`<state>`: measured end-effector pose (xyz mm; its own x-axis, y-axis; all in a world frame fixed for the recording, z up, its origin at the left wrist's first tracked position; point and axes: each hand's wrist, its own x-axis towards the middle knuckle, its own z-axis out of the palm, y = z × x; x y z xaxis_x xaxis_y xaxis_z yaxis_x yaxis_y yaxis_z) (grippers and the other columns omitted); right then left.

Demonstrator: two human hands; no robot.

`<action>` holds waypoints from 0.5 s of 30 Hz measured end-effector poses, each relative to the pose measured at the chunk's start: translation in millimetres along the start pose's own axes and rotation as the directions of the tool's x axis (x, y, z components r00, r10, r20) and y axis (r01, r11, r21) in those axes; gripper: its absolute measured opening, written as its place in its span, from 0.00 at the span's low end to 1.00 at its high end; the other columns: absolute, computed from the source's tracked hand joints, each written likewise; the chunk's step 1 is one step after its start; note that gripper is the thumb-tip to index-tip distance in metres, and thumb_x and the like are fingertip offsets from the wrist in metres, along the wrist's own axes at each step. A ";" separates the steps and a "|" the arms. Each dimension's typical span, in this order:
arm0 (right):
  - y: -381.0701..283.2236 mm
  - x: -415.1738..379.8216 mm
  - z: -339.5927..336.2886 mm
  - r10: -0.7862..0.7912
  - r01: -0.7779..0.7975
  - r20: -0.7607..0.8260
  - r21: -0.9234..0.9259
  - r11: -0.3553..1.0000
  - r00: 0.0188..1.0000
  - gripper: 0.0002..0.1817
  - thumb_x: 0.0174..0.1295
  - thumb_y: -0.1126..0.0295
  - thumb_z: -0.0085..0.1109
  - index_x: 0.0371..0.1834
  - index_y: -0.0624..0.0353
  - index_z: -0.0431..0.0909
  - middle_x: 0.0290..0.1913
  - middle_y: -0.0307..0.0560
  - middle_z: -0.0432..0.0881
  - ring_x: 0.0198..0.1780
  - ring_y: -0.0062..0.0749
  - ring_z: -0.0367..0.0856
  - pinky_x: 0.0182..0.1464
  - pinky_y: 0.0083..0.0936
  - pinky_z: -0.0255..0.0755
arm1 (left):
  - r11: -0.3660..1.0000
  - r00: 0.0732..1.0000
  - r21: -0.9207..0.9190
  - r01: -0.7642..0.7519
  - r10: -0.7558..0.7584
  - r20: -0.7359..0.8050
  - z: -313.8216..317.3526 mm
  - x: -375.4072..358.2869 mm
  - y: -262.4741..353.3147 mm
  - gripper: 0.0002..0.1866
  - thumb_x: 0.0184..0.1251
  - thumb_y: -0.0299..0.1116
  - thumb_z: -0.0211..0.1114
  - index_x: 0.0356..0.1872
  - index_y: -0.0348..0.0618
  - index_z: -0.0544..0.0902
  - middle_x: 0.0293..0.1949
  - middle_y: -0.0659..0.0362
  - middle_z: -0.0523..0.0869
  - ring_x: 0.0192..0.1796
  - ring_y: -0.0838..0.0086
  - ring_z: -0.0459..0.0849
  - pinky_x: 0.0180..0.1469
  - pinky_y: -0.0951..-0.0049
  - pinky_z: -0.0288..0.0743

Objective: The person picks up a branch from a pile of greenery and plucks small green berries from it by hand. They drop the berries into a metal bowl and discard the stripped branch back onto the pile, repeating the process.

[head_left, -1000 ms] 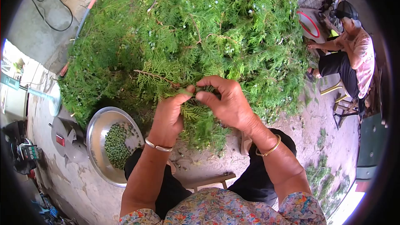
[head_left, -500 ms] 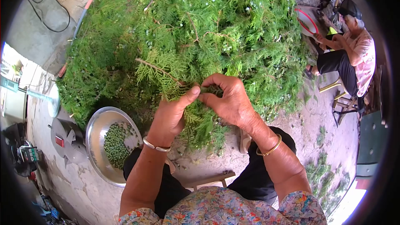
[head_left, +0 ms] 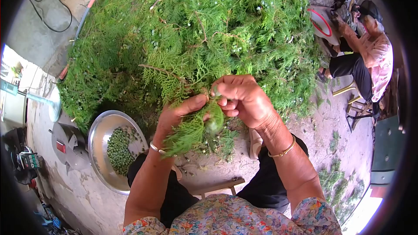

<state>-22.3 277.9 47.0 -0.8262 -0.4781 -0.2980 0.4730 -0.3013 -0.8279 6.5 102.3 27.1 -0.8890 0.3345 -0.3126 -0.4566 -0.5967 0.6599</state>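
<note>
A leafy green branch [head_left: 185,132] hangs over the near edge of a big heap of cut greenery [head_left: 183,26]. My left hand [head_left: 176,117] is closed around the branch, its thumb on top and its other fingers mostly hidden by leaves. Close beside it, my right hand [head_left: 246,100] is pinched at the sprigs, thumb and forefinger together around something small and green, too blurred to name. To the left of my left forearm, a metal basin [head_left: 98,148] holds many small green berries [head_left: 121,150], gathered toward its right side.
At the right, another person [head_left: 370,52] sits on a stool beside a red-rimmed container [head_left: 320,22]. A fan [head_left: 55,103] stands at the left. Loose sprigs [head_left: 335,182] lie on the floor at the lower right, and a wooden stool edge [head_left: 220,187] shows between my legs.
My right hand has turned and its fingers have curled in. The lower leaves of the branch have swung left over my left wrist. The other person's arm has reached forward toward the red-rimmed container.
</note>
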 end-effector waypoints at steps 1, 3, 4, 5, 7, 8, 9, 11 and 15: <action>-0.2 0.1 -3.8 0.019 -0.026 0.069 0.099 0.995 0.997 0.10 0.57 0.68 0.58 0.34 0.66 0.75 0.24 0.40 0.73 0.20 0.16 0.63 0.21 0.15 0.57 | 1.000 1.000 0.000 0.001 -0.001 0.000 -1.4 -0.1 -0.1 0.11 0.62 0.32 0.62 0.42 0.36 0.79 0.31 0.59 0.82 0.29 0.75 0.79 0.31 0.76 0.73; -1.3 0.4 0.7 -0.024 0.021 0.027 0.130 0.991 0.999 0.10 0.56 0.70 0.57 0.36 0.67 0.74 0.25 0.41 0.74 0.21 0.17 0.65 0.21 0.15 0.58 | 0.999 0.992 0.041 -0.035 0.029 0.121 -5.6 0.5 0.1 0.14 0.64 0.43 0.58 0.38 0.41 0.78 0.28 0.62 0.79 0.31 0.74 0.80 0.32 0.76 0.75; -2.2 0.0 3.1 -0.065 0.066 -0.015 0.159 0.985 0.998 0.11 0.56 0.71 0.55 0.37 0.67 0.73 0.26 0.42 0.75 0.22 0.18 0.66 0.21 0.16 0.59 | 0.999 0.992 0.042 -0.034 0.029 0.120 -3.9 0.0 2.1 0.14 0.64 0.43 0.58 0.38 0.41 0.78 0.28 0.62 0.79 0.31 0.74 0.80 0.32 0.76 0.75; -4.7 0.1 4.0 -0.074 0.081 -0.050 0.149 0.985 0.996 0.11 0.56 0.73 0.53 0.40 0.69 0.71 0.28 0.45 0.77 0.25 0.20 0.70 0.22 0.16 0.62 | 0.999 0.996 -0.002 -0.052 0.052 0.075 -0.8 -0.8 5.8 0.14 0.66 0.44 0.58 0.37 0.42 0.78 0.28 0.61 0.79 0.31 0.73 0.81 0.33 0.76 0.77; -3.7 1.3 7.2 -0.101 0.113 -0.083 0.160 0.981 0.991 0.11 0.56 0.73 0.53 0.40 0.68 0.71 0.28 0.45 0.77 0.26 0.21 0.72 0.23 0.17 0.64 | 0.987 0.988 -0.123 -0.100 0.085 -0.128 -4.5 5.6 6.6 0.15 0.69 0.45 0.55 0.38 0.42 0.78 0.30 0.60 0.81 0.31 0.72 0.82 0.34 0.75 0.80; -3.7 1.9 8.8 -0.131 0.149 -0.118 0.167 0.975 0.984 0.11 0.56 0.73 0.53 0.39 0.68 0.71 0.29 0.46 0.78 0.27 0.21 0.74 0.23 0.18 0.65 | 0.987 0.988 -0.119 -0.105 0.090 -0.127 -11.4 12.1 5.1 0.15 0.69 0.45 0.55 0.38 0.42 0.78 0.30 0.60 0.81 0.31 0.72 0.82 0.34 0.75 0.80; -1.1 2.0 7.6 -0.113 0.138 -0.150 0.165 0.977 0.982 0.10 0.57 0.71 0.57 0.38 0.66 0.73 0.28 0.44 0.79 0.27 0.21 0.75 0.24 0.18 0.67 | 0.962 0.986 -0.246 -0.117 0.082 -0.148 -18.7 17.8 3.9 0.15 0.70 0.44 0.54 0.39 0.41 0.78 0.31 0.60 0.82 0.31 0.72 0.83 0.34 0.75 0.80; 7.0 4.0 6.1 -0.127 0.129 -0.178 0.004 0.992 0.976 0.10 0.57 0.70 0.60 0.36 0.65 0.73 0.28 0.43 0.78 0.27 0.20 0.75 0.24 0.17 0.67 | 0.928 0.984 -0.335 -0.160 0.125 -0.124 -21.2 16.5 4.9 0.15 0.70 0.41 0.54 0.42 0.36 0.78 0.33 0.57 0.84 0.31 0.72 0.83 0.34 0.76 0.81; 21.8 5.0 18.5 -0.359 0.268 -0.174 -0.395 0.878 0.917 0.11 0.54 0.70 0.67 0.34 0.65 0.75 0.25 0.38 0.77 0.26 0.15 0.72 0.27 0.15 0.68 | 0.949 0.994 -0.297 -0.107 0.099 -0.040 -27.6 14.8 3.3 0.15 0.70 0.40 0.53 0.41 0.36 0.77 0.32 0.57 0.83 0.30 0.72 0.83 0.34 0.76 0.81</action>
<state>-10.5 253.6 36.2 -0.9805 -0.1872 -0.0590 0.0727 -0.0669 -0.9951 -9.1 85.2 5.8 -0.9307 0.2437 -0.2728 -0.3482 -0.8188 0.4564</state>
